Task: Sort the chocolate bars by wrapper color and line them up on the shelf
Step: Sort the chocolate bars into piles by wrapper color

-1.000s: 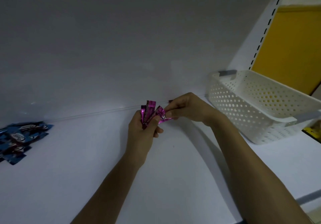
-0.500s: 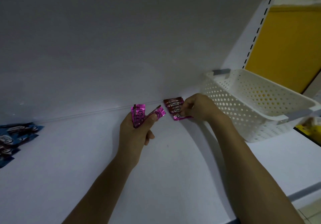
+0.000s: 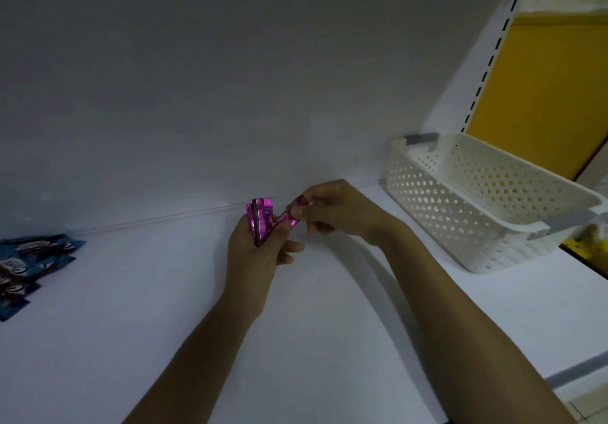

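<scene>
Bar pile [image 3: 31, 264] far left on shelf [image 3: 148, 325]; basket [image 3: 460, 216] right (upright [image 3: 493, 48] behind); held bars [image 3: 261, 219] between.

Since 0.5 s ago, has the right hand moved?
Yes: the right hand moved left, away from the white basket, to the pink bars in the left hand.

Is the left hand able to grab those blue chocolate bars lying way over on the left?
Probably not yet. The left hand grips a bunch of pink foil-wrapped chocolate bars, so its fingers are full. Nothing lies on the white shelf between it and the blue-wrapped chocolate bars, though.
</scene>
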